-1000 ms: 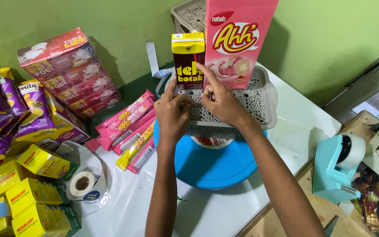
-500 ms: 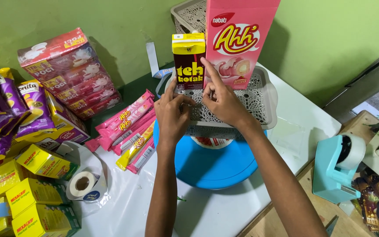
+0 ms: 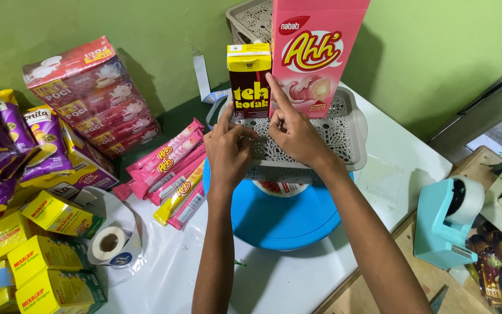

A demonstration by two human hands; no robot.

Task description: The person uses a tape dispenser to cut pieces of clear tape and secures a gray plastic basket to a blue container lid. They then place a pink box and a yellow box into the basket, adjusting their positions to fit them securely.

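Head view, left hand point(image 3: 228, 145): fingers curled, fingertips pressing at the foot of the small brown-and-yellow drink carton point(image 3: 250, 81), gripping its lower edge against the tray.
Head view, right hand point(image 3: 293, 132): forefinger stretched up along the seam between the drink carton and the tall pink wafer box point(image 3: 319, 55); the other fingers are folded at the two bases. Whether it pinches anything I cannot tell.
Drink carton and pink box: both upright, touching side by side, on the grey perforated tray point(image 3: 344, 136).
Tray: sits on a blue round lid point(image 3: 286, 215) near the table's far edge, by the green wall.
Table, left side: pink wafer stick packs point(image 3: 169, 168) just left of the blue lid; red tea boxes point(image 3: 88, 93) at the far left corner; yellow small boxes point(image 3: 47, 256) at the near left corner; a tape roll point(image 3: 110, 243) beside them.
Table, right edge: teal tape dispenser point(image 3: 445, 224).
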